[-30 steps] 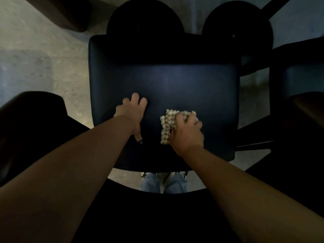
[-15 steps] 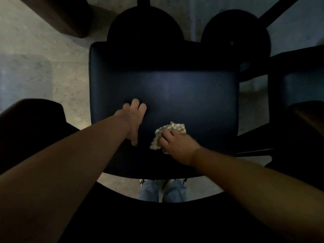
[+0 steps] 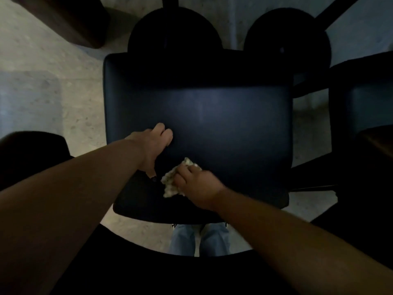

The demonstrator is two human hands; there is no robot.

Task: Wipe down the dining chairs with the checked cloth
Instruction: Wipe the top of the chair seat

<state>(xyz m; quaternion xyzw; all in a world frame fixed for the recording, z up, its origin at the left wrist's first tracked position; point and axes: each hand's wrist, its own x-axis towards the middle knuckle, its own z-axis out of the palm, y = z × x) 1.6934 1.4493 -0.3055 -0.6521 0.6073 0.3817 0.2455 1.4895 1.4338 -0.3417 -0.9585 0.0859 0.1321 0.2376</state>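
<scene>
A dark blue dining chair seat (image 3: 223,124) fills the middle of the head view, seen from above. My left hand (image 3: 154,143) rests on its left part, fingers a little bent and thumb pointing back toward me, holding nothing. My right hand (image 3: 195,188) grips a crumpled beige checked cloth (image 3: 171,185) and presses it on the seat near the front edge, just right of my left thumb. Most of the cloth is hidden under my right hand.
Another dark chair (image 3: 365,99) stands close on the right, and a dark rounded one (image 3: 32,158) on the left. Two round black shapes (image 3: 174,35) sit behind the chair. A brown wooden piece (image 3: 63,18) is at the top left. Pale stone floor (image 3: 42,92) lies around them.
My right hand has dragged the cloth toward me and to the left across the seat, ending close to my left thumb. My left hand has stayed in place, its fingers bending slightly.
</scene>
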